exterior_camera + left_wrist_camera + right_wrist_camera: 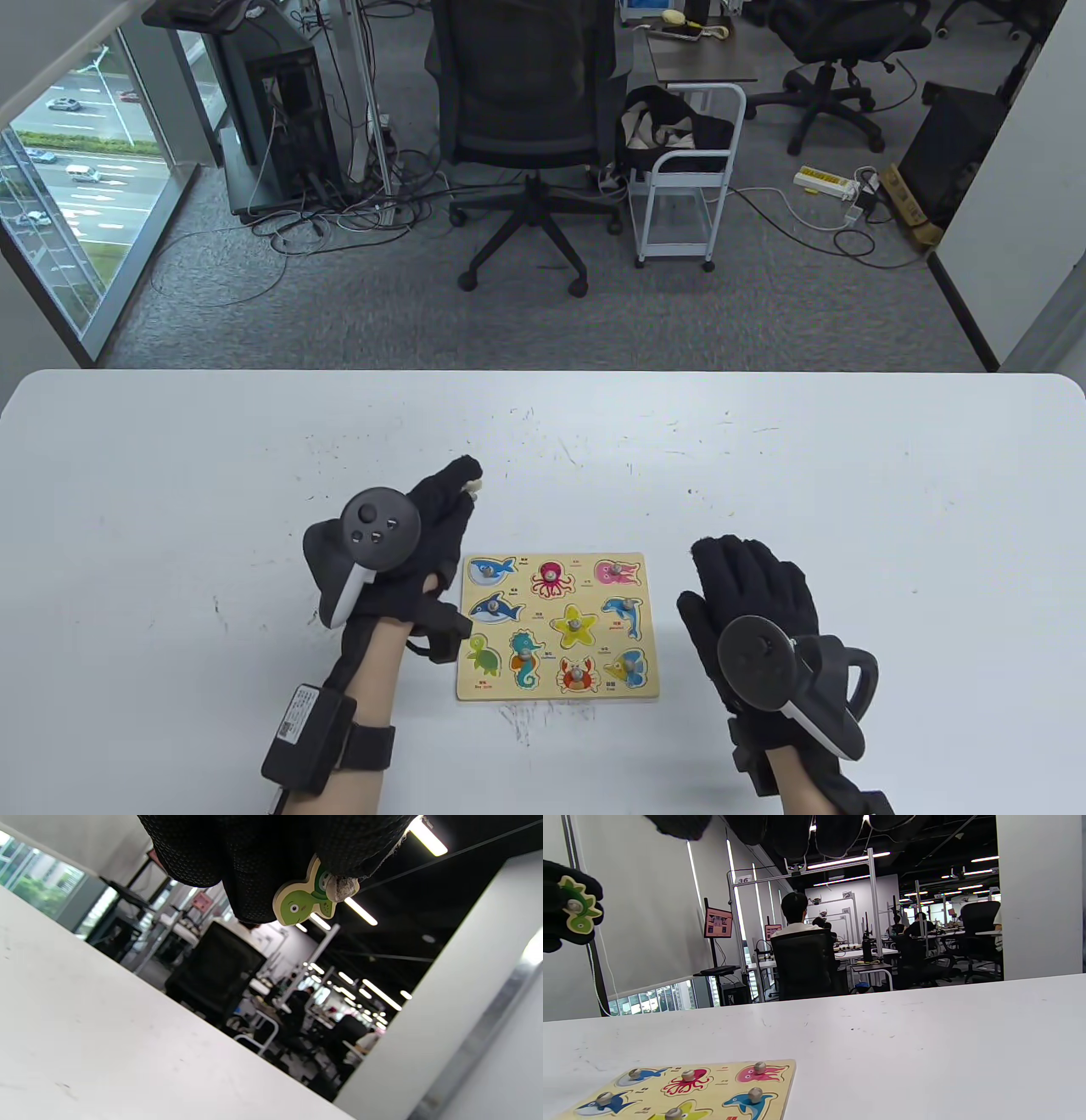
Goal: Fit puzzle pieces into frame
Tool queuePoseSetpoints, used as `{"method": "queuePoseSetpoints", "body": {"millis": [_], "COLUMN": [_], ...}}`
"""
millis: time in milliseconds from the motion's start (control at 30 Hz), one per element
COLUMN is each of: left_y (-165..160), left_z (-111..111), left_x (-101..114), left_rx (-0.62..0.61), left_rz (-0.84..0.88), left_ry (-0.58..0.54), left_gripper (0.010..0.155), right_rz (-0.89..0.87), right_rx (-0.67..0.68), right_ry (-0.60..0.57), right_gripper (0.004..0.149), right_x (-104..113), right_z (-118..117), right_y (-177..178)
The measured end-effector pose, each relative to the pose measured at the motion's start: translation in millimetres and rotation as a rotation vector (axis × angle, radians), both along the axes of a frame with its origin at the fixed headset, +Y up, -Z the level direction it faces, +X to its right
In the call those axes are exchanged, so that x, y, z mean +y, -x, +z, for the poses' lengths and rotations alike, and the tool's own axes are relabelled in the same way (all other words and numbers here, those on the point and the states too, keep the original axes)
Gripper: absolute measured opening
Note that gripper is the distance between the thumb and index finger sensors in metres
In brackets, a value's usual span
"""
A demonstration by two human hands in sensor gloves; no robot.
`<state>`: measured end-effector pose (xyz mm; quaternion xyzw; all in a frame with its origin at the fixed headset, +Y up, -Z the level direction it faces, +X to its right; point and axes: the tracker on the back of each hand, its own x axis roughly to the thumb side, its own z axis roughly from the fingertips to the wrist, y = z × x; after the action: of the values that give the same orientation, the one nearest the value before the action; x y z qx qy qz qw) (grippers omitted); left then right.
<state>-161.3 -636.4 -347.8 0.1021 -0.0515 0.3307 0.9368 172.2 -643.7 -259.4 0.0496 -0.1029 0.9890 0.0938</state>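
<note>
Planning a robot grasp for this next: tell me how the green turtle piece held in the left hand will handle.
The turtle piece looks like a stiff, flat cutout, so it probably won't bend. The left hand holds it aloft by fingertips alone, so it's likely light. It is thin with a small peg, so it may twist in a pinch.

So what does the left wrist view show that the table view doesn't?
Only the left wrist view shows the green turtle piece clearly, pinched by the left hand above the table.

Only the table view shows the puzzle board, with the turtle slot at its lower left holding no knobbed piece, and the right hand beside the board.

Both show the left hand raised off the white table, and the black office chair beyond it.
</note>
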Motion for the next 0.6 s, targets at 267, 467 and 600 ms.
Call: {"method": "queuePoseSetpoints", "body": {"millis": [267,467,600], "left_y": [-45.2,-63.4,-71.4], "left_z": [30.0,47.8,62.1], "left_x": [-13.4,-17.1,-13.7], "left_rx": [-0.275,-0.375,-0.411], "left_rz": [0.340,0.259,0.094], "left_ry": [0.071,0.040,-0.008], "left_gripper": [0.048,0.047,0.047], "right_rz": [-0.110,-0.270,-0.280], "right_rx": [0.118,0.256,0.313], "right_ry": [-0.026,0.024,0.072], "right_gripper": [0.061,0.062,0.062], "right_x": [2.9,7.9,6.6], "right_z": [3.6,9.1,10.6], "right_y": [3.2,7.9,17.2]}}
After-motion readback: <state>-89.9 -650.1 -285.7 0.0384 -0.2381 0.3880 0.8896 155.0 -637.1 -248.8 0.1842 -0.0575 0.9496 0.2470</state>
